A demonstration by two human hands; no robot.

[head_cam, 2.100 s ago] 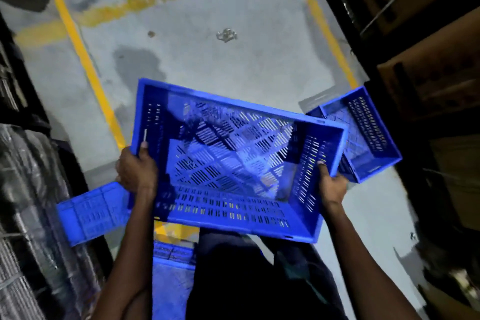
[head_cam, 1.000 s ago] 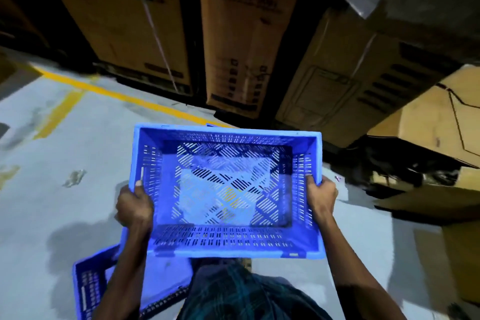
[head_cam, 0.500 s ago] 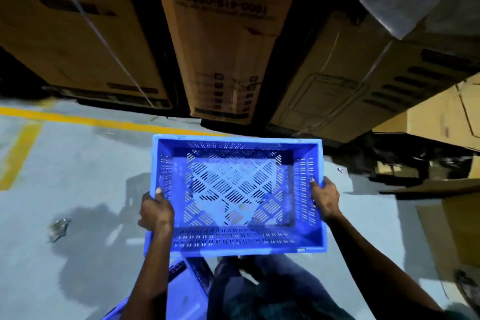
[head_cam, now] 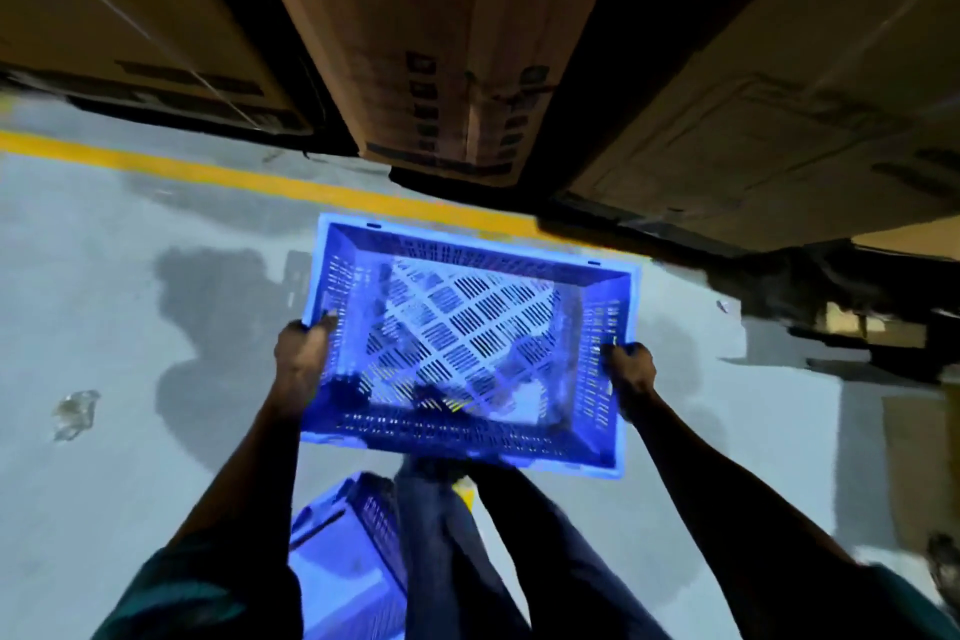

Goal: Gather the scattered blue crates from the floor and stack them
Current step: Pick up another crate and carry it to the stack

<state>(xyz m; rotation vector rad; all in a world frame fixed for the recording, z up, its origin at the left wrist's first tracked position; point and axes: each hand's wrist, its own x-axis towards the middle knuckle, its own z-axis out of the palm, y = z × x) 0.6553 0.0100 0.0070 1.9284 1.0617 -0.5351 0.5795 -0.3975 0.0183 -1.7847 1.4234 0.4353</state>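
Observation:
I hold a blue slotted crate [head_cam: 470, 348] in front of me, above the grey floor, its open side up. My left hand [head_cam: 301, 361] grips its left rim, fingers curled over the edge. On the right rim my right hand [head_cam: 629, 369] grips the same way. A second blue crate [head_cam: 345, 556] lies on the floor by my legs, at the bottom middle, partly hidden behind my left arm and leg.
Large cardboard boxes [head_cam: 447, 42] stand in a row across the top, just past a yellow floor line [head_cam: 208, 169]. A crumpled scrap [head_cam: 72, 413] lies on the floor at the left. Flat cardboard [head_cam: 914, 468] lies at the right edge.
I have turned from the open floor toward the row of boxes, carrying the crate in both hands. The crate now sits lower and farther from me, close to the yellow line.

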